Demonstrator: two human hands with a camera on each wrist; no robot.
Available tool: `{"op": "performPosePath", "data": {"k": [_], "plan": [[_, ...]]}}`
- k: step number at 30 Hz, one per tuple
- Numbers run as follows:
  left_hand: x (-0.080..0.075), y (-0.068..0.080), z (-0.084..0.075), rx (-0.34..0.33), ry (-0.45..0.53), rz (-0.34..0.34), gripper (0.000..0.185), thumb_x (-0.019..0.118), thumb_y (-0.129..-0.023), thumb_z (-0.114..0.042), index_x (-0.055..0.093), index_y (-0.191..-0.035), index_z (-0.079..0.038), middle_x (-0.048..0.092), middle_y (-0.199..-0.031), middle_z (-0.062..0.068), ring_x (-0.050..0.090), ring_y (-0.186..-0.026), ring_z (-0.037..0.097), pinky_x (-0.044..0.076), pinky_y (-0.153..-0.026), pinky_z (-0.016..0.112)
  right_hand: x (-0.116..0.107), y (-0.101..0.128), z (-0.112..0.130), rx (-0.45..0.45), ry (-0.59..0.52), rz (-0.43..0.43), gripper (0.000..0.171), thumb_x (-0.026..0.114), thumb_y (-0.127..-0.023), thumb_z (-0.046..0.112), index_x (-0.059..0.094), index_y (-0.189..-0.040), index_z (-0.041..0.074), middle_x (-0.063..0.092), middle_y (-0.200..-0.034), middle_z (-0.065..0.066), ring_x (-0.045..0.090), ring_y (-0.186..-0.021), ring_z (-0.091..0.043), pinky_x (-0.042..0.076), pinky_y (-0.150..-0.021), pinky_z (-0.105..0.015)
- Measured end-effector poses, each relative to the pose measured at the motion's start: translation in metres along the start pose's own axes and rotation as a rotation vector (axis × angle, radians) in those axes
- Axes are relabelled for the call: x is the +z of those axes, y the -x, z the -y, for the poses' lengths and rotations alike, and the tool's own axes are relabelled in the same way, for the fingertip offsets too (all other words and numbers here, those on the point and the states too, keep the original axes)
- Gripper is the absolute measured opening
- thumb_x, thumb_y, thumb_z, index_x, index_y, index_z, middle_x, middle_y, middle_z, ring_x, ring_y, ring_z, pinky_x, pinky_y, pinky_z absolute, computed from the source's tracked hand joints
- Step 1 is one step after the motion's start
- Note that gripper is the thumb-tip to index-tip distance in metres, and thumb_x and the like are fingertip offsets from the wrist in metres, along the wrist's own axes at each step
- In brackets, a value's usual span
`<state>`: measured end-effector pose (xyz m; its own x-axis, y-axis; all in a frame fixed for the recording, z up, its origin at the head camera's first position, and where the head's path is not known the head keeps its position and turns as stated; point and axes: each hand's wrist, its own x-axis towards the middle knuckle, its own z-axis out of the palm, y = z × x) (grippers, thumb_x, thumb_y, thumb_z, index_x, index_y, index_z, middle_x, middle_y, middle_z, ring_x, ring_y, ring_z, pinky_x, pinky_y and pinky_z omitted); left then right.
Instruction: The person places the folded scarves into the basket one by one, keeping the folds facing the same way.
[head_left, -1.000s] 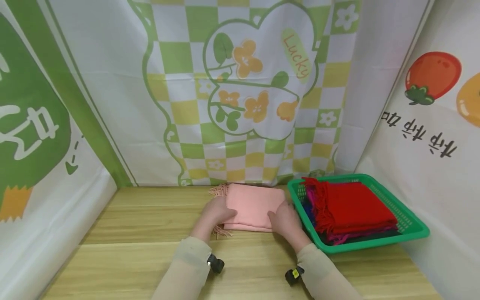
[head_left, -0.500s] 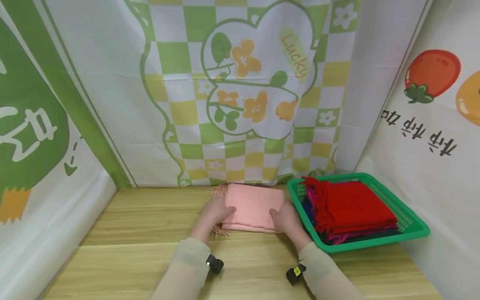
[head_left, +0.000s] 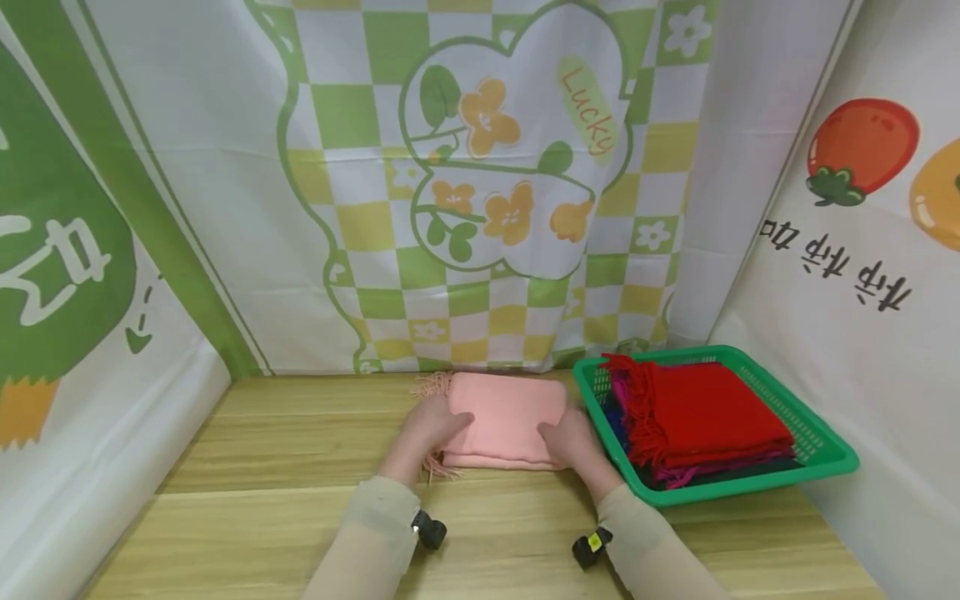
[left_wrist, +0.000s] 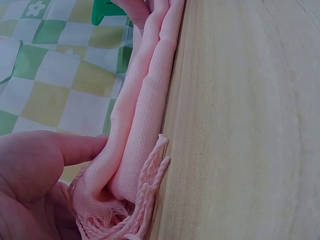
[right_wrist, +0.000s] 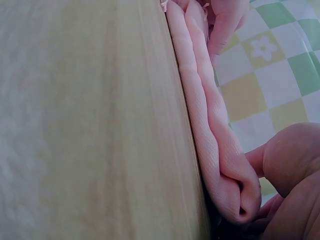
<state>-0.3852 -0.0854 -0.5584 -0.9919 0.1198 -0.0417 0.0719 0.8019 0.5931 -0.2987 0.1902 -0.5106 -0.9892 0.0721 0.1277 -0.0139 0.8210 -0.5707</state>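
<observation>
Where the wooden table [head_left: 300, 467] filled the lower half of the head view, a folded pink scarf [head_left: 501, 417] was seen at centre, just left of a green basket [head_left: 825, 454] of red scarves [head_left: 705, 412]. The scarf's ends were grasped by the left hand [head_left: 429, 427] and the right hand [head_left: 572, 437].

At lower left of the left wrist view, the fringed end [left_wrist: 142, 200] was pinched by the left hand [left_wrist: 35, 185].

At lower right of the right wrist view, the fold [right_wrist: 215, 150] was gripped by the right hand [right_wrist: 290, 190].

A folded pink scarf [right_wrist: 210, 130] lies on the wooden table [right_wrist: 90, 120]. The right hand [right_wrist: 287, 195] grips its near end, thumb on top.
</observation>
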Motion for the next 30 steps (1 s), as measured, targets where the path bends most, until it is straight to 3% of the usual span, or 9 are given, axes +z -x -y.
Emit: {"op": "performPosePath", "data": {"k": [3, 7, 10, 14, 18, 20, 25, 30], "plan": [[0.002, -0.004, 0.003, -0.003, 0.018, 0.015, 0.075, 0.074, -0.100, -0.055, 0.069, -0.139, 0.009, 0.072, -0.137, 0.027, 0.073, -0.116, 0.039, 0.058, -0.103, 0.055, 0.000, -0.001, -0.001, -0.005, 0.003, 0.004, 0.048, 0.073, -0.096, 0.021, 0.064, -0.107, -0.025, 0.072, -0.107, -0.039, 0.073, -0.102, -0.051, 0.061, -0.096, -0.058], [0.003, -0.009, 0.006, -0.010, 0.066, 0.044, 0.071, 0.077, -0.098, -0.058, 0.072, -0.131, 0.005, 0.077, -0.119, 0.020, 0.073, -0.092, 0.031, 0.060, -0.087, 0.048, -0.002, -0.001, -0.001, -0.007, -0.009, 0.004, 0.045, 0.073, -0.094, 0.021, 0.065, -0.103, -0.022, 0.073, -0.102, -0.037, 0.074, -0.097, -0.049, 0.062, -0.092, -0.057], [0.002, -0.007, 0.006, -0.028, 0.130, 0.058, 0.076, 0.081, -0.095, -0.058, 0.070, -0.135, 0.006, 0.076, -0.121, 0.021, 0.070, -0.084, 0.026, 0.059, -0.081, 0.045, -0.002, -0.001, -0.001, 0.006, -0.033, 0.009, 0.043, 0.073, -0.093, 0.020, 0.066, -0.101, -0.021, 0.073, -0.100, -0.035, 0.074, -0.092, -0.045, 0.062, -0.089, -0.057], [0.000, -0.001, 0.002, -0.050, 0.163, 0.044, 0.085, 0.082, -0.095, -0.056, 0.064, -0.144, 0.011, 0.071, -0.137, 0.027, 0.072, -0.096, 0.027, 0.061, -0.090, 0.047, -0.001, -0.001, 0.000, 0.020, -0.061, 0.017, 0.040, 0.074, -0.093, 0.019, 0.066, -0.100, -0.019, 0.074, -0.099, -0.034, 0.073, -0.089, -0.042, 0.063, -0.088, -0.057], [-0.004, 0.006, -0.004, -0.052, 0.150, 0.036, 0.087, 0.081, -0.095, -0.058, 0.064, -0.143, 0.012, 0.071, -0.139, 0.028, 0.073, -0.112, 0.034, 0.059, -0.100, 0.052, 0.000, 0.000, 0.000, 0.013, -0.070, 0.020, 0.040, 0.074, -0.092, 0.019, 0.067, -0.101, -0.019, 0.074, -0.100, -0.034, 0.074, -0.090, -0.042, 0.063, -0.088, -0.056], [-0.011, 0.017, -0.011, -0.033, 0.141, 0.038, 0.089, 0.081, -0.096, -0.058, 0.061, -0.146, 0.013, 0.068, -0.143, 0.030, 0.072, -0.119, 0.037, 0.058, -0.104, 0.052, -0.001, 0.000, 0.000, 0.011, -0.076, 0.019, 0.040, 0.074, -0.091, 0.019, 0.068, -0.102, -0.019, 0.074, -0.101, -0.034, 0.074, -0.091, -0.042, 0.063, -0.088, -0.056], [-0.014, 0.022, -0.014, -0.041, 0.139, 0.059, 0.085, 0.079, -0.096, -0.058, 0.065, -0.140, 0.013, 0.072, -0.134, 0.028, 0.072, -0.101, 0.032, 0.061, -0.091, 0.047, -0.001, 0.000, 0.001, 0.025, -0.094, 0.019, 0.039, 0.074, -0.091, 0.018, 0.067, -0.105, -0.018, 0.075, -0.104, -0.033, 0.072, -0.092, -0.039, 0.062, -0.090, -0.057], [-0.004, 0.007, -0.004, -0.073, 0.171, 0.043, 0.076, 0.087, -0.090, -0.055, 0.071, -0.126, 0.009, 0.077, -0.116, 0.019, 0.071, -0.088, 0.026, 0.061, -0.082, 0.044, -0.002, 0.000, 0.001, 0.026, -0.113, 0.020, 0.038, 0.073, -0.091, 0.018, 0.067, -0.105, -0.017, 0.075, -0.104, -0.032, 0.071, -0.090, -0.037, 0.062, -0.090, -0.056]]}}
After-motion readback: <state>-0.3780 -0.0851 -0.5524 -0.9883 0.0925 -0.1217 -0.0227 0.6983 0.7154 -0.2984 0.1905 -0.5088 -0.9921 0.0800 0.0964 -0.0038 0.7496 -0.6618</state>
